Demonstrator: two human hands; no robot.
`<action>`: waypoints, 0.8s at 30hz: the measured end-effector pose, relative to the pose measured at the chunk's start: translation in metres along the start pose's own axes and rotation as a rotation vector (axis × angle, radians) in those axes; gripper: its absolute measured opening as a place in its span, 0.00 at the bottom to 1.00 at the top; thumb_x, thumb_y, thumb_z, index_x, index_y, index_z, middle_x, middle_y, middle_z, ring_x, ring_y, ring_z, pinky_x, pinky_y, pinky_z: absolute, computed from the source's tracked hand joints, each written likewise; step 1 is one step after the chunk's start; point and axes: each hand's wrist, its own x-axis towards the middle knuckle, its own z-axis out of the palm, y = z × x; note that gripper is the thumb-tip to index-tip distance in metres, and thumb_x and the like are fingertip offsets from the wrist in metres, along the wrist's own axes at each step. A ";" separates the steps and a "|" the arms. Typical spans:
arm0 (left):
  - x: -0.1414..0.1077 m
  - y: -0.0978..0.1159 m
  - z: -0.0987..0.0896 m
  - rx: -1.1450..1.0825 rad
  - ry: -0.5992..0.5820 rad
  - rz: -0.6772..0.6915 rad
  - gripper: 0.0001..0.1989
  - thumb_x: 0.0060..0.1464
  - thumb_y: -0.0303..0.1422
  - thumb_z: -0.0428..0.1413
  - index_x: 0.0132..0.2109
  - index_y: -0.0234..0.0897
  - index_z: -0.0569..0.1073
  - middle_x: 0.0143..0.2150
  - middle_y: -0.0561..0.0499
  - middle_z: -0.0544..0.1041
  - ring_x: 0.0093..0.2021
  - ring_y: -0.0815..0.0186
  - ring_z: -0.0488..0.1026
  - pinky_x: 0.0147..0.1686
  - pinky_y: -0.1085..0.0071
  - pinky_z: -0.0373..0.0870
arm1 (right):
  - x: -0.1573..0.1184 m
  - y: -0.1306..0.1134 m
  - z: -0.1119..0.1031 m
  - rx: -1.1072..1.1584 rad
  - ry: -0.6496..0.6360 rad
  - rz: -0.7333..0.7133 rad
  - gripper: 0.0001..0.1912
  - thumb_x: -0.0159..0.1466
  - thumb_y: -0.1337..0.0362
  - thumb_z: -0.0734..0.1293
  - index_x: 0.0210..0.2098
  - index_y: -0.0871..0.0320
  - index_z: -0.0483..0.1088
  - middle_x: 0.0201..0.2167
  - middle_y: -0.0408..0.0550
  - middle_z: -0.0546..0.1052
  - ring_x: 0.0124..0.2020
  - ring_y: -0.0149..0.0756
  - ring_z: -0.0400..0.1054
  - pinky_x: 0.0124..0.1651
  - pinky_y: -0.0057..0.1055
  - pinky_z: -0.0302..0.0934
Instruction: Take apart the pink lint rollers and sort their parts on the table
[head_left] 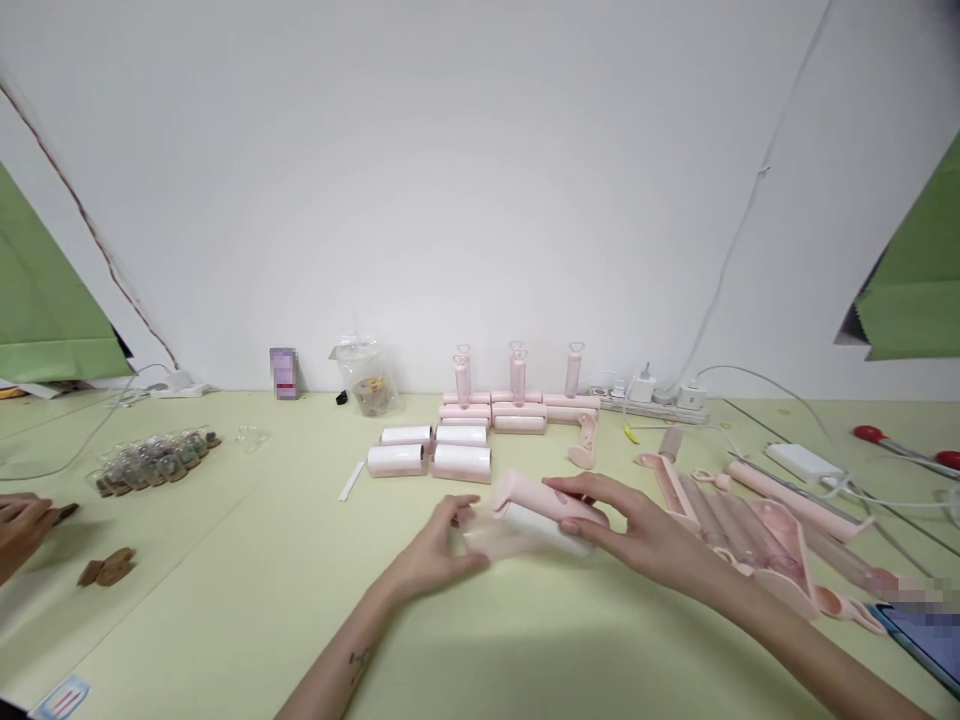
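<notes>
My right hand grips a pink lint roller from above, its white paper roll showing underneath. Close by on the left, my left hand curls its fingers and thumb around the end of a blurred clear plastic piece, whose exact kind I cannot make out. Beyond the hands lie several white sticky-paper rolls. Behind those stand assembled pink lint rollers with clear upright handles and heart-shaped loops. A pink holder rests at their right.
Loose pink holders and clear tubes lie at right, near a phone, white adapter and cables. Left are glass bottles, brown pieces and another person's hand. A plastic bag stands by the wall.
</notes>
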 end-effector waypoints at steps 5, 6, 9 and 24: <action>-0.004 -0.002 0.033 -0.130 -0.135 0.054 0.35 0.39 0.35 0.62 0.53 0.39 0.55 0.47 0.49 0.65 0.48 0.61 0.62 0.46 0.68 0.60 | -0.002 -0.002 0.008 -0.192 -0.098 -0.056 0.18 0.61 0.54 0.57 0.49 0.50 0.66 0.41 0.48 0.72 0.40 0.39 0.65 0.39 0.33 0.59; -0.003 -0.003 0.036 -0.144 -0.140 0.054 0.34 0.39 0.35 0.62 0.53 0.39 0.56 0.46 0.49 0.65 0.47 0.61 0.63 0.46 0.67 0.60 | -0.003 -0.003 0.009 -0.227 -0.125 -0.060 0.18 0.61 0.55 0.57 0.49 0.50 0.66 0.39 0.48 0.72 0.39 0.39 0.65 0.38 0.32 0.59; -0.002 -0.006 0.035 -0.168 -0.167 0.062 0.30 0.40 0.34 0.61 0.51 0.38 0.59 0.46 0.50 0.65 0.45 0.62 0.64 0.46 0.66 0.60 | -0.003 -0.007 0.010 -0.303 -0.191 -0.069 0.18 0.62 0.56 0.56 0.50 0.49 0.65 0.36 0.47 0.72 0.37 0.39 0.65 0.35 0.31 0.58; 0.002 -0.003 0.031 -0.165 -0.208 0.057 0.27 0.38 0.33 0.62 0.46 0.38 0.60 0.43 0.51 0.65 0.45 0.63 0.63 0.43 0.70 0.60 | 0.007 0.016 0.012 -0.395 -0.159 -0.096 0.16 0.63 0.59 0.54 0.48 0.50 0.64 0.47 0.50 0.66 0.45 0.40 0.62 0.43 0.35 0.58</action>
